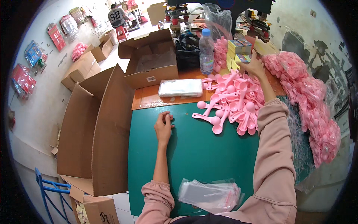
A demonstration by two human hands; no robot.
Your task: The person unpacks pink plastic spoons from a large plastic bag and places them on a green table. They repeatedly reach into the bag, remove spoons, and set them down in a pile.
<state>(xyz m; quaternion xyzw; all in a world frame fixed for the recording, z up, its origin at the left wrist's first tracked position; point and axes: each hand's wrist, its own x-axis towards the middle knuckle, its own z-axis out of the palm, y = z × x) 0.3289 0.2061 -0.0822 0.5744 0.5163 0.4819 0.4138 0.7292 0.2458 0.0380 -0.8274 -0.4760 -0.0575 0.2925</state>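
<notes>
Green bench (pixel 194 149): my left hand (pixel 164 127) rests loosely curled and empty; my right hand (pixel 255 65) grips small yellow cardboard boxes (pixel 240 58) beyond pink plastic scoops (pixel 235 102).

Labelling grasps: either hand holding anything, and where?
Left hand rests empty on the green tabletop. Right hand reaches past the pink plastic scoops; any hold cannot be told.

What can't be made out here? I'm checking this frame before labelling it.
- Right hand, head view: its fingertips reach among the small boxes; a grip can't be confirmed.
- Big carton: its inside is hidden by its own flaps.
- Bag stack: near edge covered by the sleeve.
- Left hand: palm down, underside hidden.
</notes>
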